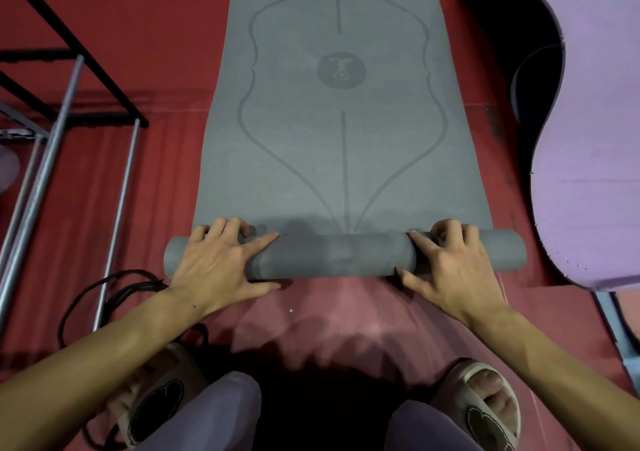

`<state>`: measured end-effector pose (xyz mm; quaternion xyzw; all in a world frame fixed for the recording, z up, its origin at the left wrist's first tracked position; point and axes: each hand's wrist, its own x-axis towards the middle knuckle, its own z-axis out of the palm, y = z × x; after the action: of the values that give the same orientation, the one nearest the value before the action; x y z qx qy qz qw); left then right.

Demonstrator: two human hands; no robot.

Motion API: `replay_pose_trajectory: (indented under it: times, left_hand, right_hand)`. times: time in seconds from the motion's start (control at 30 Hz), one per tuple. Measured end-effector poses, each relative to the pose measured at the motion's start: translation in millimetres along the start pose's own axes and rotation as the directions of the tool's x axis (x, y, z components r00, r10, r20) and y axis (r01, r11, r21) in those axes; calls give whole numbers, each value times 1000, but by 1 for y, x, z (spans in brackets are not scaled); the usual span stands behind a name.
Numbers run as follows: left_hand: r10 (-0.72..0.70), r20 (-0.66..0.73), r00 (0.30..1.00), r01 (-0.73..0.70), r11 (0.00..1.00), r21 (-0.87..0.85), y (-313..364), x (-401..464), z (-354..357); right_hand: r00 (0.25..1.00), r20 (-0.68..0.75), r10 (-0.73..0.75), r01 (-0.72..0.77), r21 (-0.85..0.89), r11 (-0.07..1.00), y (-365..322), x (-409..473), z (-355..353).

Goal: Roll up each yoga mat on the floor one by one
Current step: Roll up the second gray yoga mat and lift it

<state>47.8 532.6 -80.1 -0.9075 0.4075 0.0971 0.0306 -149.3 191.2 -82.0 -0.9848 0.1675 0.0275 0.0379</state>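
Grey yoga mat (pixel 341 146): matt, finely grained, rubbery under my hands, darker lines printed into it. Lilac mat (pixel 595 160): soft foam look, matt, faint ribbing, speckled at the edge. Floor (pixel 159 180): red, matt, ribbed covering. Rack (pixel 52 146): smooth metal tubes, dull sheen. Cable (pixel 114 291): black, smooth. Sandals (pixel 485 405): pale, soft-looking, matt.

Bare forearms, lilac trousers (pixel 221 412), and cream open-toed slippers (pixel 485 405) with dark emblems
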Motion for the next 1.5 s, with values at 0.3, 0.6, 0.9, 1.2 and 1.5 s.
replay_pose_trajectory:
  times: [0.3, 0.6, 0.9, 1.2, 1.5]
  left_hand:
    - [76, -37, 996, -73, 994, 79, -5, 10, -1]
    - [36, -9, 999, -36, 999, -1, -10, 20, -10]
    - [-25, 128, 991, 28, 999, -19, -11, 38, -27]
    - [-64, 47, 997, 64, 998, 1, -10, 37, -38]
    - [-10, -65, 998, 14, 998, 65, -18, 25, -19]
  right_hand:
    - [998, -1, -60, 60, -25, 998, 3, 7, -1]
    - [999, -8, -31, 32, 66, 997, 6, 16, 0]
    - [1000, 10, -6, 5, 77, 997, 4, 28, -1]
    - [998, 21, -52, 53, -48, 997, 1, 30, -2]
    - [998, 33, -55, 60, -148, 987, 0, 45, 14]
